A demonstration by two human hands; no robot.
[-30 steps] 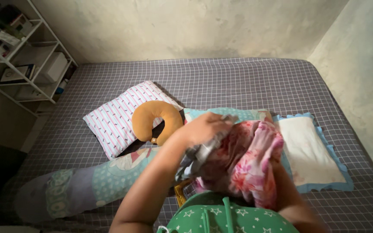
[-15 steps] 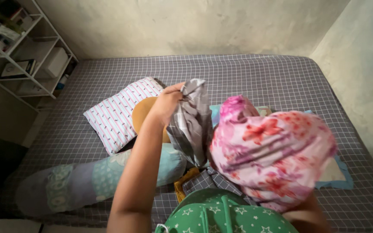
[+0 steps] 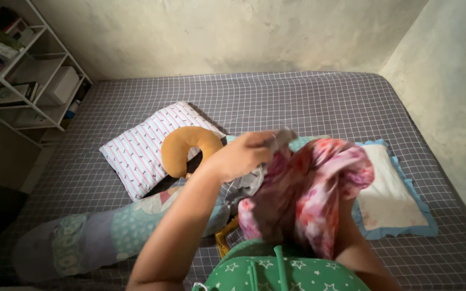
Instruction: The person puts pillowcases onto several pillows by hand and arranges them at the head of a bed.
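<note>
- The left hand (image 3: 241, 156) has its grip closed on a bunch of grey checked cloth (image 3: 254, 180), held up over the bed in front of the person's chest.
- The right hand is hidden inside a pink floral fabric cover (image 3: 314, 194); only the forearm shows below it, so I cannot tell how its grip stands.
- The pink floral cover is bunched up and touches the grey cloth on its left side.
- Behind the hands, on the bed with a grey grid-patterned sheet (image 3: 297, 99), lie a pink-and-white striped pillow (image 3: 141, 148) and a mustard-yellow U-shaped neck pillow (image 3: 187, 148) resting against it.
- A long teal and lilac patterned bolster (image 3: 103, 237) lies near the lower left, under the left forearm.
- A cream pillow with a blue frilled edge (image 3: 392, 194) lies to the right of the floral cover.
- A white metal shelf rack (image 3: 22, 70) stands beside the bed at the upper left.
</note>
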